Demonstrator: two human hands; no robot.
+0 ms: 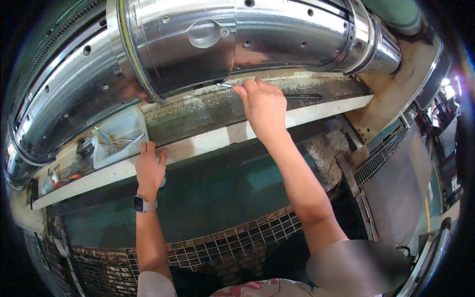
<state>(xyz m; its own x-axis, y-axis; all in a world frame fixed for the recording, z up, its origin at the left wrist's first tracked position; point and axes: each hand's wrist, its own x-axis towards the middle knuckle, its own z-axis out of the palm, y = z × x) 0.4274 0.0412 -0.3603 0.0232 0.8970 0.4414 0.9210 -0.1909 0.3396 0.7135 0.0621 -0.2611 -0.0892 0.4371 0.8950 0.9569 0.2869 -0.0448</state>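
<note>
Silver tool (224, 85) is pinched in the right hand (265, 101), steel cylinder (185, 62) above it; left hand (150, 166), loosely open, has a translucent bin (108, 155) just ahead.

Bright light (448, 91) glares between two and three o'clock; green floor (436, 210) with a yellow line (427, 213) lies between three and four; wire mesh grating (237, 241) stretches across six o'clock.

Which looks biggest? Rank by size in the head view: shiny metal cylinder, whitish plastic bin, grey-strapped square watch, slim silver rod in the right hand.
Shiny metal cylinder
Whitish plastic bin
Grey-strapped square watch
Slim silver rod, visible part; the right hand may hide more
</note>
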